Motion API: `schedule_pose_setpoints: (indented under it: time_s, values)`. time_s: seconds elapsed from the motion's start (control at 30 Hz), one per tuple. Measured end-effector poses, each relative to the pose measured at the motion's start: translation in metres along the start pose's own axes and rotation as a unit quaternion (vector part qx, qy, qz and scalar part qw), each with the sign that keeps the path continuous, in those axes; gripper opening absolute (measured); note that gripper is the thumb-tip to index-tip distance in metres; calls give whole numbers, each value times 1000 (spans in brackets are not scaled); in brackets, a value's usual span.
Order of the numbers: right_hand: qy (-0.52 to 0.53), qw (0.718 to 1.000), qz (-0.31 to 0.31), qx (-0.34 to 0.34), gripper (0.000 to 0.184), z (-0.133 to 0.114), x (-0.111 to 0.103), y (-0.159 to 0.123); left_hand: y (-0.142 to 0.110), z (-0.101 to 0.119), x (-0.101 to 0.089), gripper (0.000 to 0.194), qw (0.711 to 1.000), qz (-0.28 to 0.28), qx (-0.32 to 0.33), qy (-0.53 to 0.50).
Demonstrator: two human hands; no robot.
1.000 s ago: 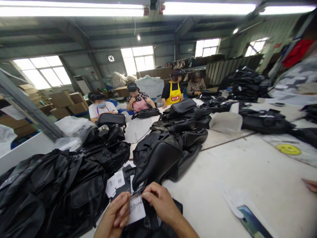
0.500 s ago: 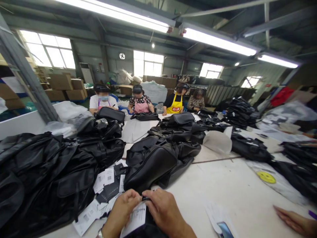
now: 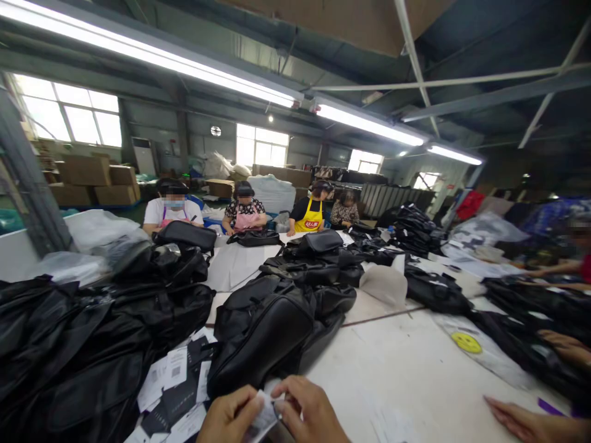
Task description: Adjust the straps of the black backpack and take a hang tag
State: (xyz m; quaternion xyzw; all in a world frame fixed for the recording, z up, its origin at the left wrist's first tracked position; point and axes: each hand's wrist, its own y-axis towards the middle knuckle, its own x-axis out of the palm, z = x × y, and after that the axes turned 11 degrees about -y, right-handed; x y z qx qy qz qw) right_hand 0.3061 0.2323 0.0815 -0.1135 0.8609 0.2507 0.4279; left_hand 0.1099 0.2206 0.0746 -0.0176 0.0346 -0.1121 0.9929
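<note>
At the bottom edge, my left hand (image 3: 228, 418) and my right hand (image 3: 307, 412) meet over a white printed paper tag (image 3: 263, 421). Both pinch it between thumb and fingers. A black bag (image 3: 268, 335) lies on the white table (image 3: 406, 369) just beyond my hands. Loose white and black tags (image 3: 173, 384) are scattered to the left of my hands. The lower part of the tag and my wrists are cut off by the frame.
A heap of black bags (image 3: 92, 344) fills the left. More bags run down the table's middle (image 3: 323, 255) and right (image 3: 530, 307). A co-worker's hand (image 3: 521, 421) rests at the bottom right beside a yellow sticker (image 3: 466, 342). Several people (image 3: 311, 212) sit at the far end.
The view has tilted upward, so my hands sit lower in frame and show less. They still pinch the tag. A co-worker's hand has come into view at the bottom right.
</note>
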Motion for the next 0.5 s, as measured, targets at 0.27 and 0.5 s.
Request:
schedule_pose_setpoints:
  time_s: [0.27,0.5]
  values:
    - [91,993,-29,68,40,-2,-12,-21,6,-3,16,43,999,14,-33,-10]
    - [77,993,26,88,21,11,12,-21,-5,-14,25,49,998,46,-16,49]
